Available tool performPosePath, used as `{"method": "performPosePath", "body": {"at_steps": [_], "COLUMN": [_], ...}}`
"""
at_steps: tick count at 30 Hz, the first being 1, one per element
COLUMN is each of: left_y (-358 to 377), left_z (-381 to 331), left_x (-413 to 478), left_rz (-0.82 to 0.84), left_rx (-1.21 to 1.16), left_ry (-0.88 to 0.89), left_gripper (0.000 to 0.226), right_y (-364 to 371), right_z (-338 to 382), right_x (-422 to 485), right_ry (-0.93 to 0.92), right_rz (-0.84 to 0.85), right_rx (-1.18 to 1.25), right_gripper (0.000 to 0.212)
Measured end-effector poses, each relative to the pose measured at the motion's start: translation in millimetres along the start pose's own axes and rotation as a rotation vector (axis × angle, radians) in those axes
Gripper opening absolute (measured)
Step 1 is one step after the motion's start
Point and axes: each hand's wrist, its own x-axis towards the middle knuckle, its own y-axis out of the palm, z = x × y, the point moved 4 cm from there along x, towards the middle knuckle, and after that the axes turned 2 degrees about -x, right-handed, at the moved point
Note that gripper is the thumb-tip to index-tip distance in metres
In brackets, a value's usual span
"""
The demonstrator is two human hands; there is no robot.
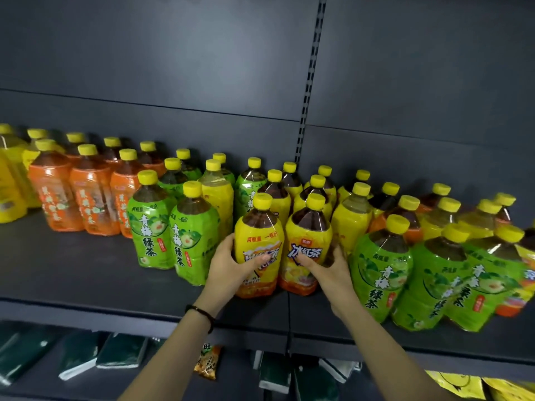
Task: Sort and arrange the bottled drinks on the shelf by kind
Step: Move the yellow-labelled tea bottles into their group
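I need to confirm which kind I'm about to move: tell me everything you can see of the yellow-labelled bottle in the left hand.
The yellow-labelled tea bottle is clear plastic with a yellow cap, dark brown drink showing at its shoulder, and a yellow wrap with red and blue-white lettering that turns orange at the base. It stands roughly upright near the front of the dark shelf, gripped round its middle by the left hand. A matching bottle stands close on its right.

My left hand (231,269) grips the left yellow-label bottle (257,238); my right hand (328,270) grips the right yellow-label bottle (309,241). Both stand upright, side by side and touching, near the front of the dark shelf (72,270). Green-label bottles (150,227) stand just beside them on either side. Orange-label bottles (58,192) stand further left.
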Motion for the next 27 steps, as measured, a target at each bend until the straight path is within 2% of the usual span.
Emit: {"method": "performPosePath", "body": {"at_steps": [6,10,13,15,17,19,20,22,23,24,25,27], "left_y": [-8,4,14,21,22,9,-3,-30,-42,-51,-58,-65], "left_z": [1,-4,-7,-14,-27,-39,-43,-50,-51,-48,-45,-33], "left_x": [-34,-39,-34,-30,-27,-32,-36,-48,-51,-49,-43,-23], "left_rz": [-0.084,-0.127,-0.084,-0.026,0.0,-0.1,-0.23,-0.589,-0.726,-0.797,-0.802,-0.701], "left_rx": [-0.052,-0.111,-0.106,-0.036,0.165,0.387,0.45,0.436,0.397,0.365,0.348,0.362], "left_ry": [-0.052,-0.09,-0.094,-0.084,-0.035,0.054,0.093,0.172,0.208,0.212,0.182,0.087], "left_gripper": [0.089,0.079,0.075,0.071,0.061,0.058,0.058,0.051,0.048,0.053,0.065,0.091], "right_y": [-2,-6,-11,-13,-13,-12,-12,-11,-11,-11,-11,-10], "right_z": [-1,-1,0,1,3,2,2,1,0,-1,-2,-2], "right_x": [-24,-29,-28,-27,-27,-25,-26,-26,-26,-25,-25,-24], "right_ry": [-0.07,-0.074,-0.079,-0.089,-0.096,-0.101,-0.091,-0.085,-0.085,-0.08,-0.076,-0.069], "right_rz": [0.024,0.038,0.047,0.038,0.007,-0.018,-0.023,-0.02,-0.019,-0.027,-0.035,-0.053], "right_rx": [0.031,0.043,0.045,0.035,0.004,-0.015,-0.023,-0.029,-0.035,-0.042,-0.049,-0.062], "right_gripper": [0.067,0.064,0.067,0.068,0.07,0.071,0.072,0.072,0.072,0.073,0.074,0.076]}}
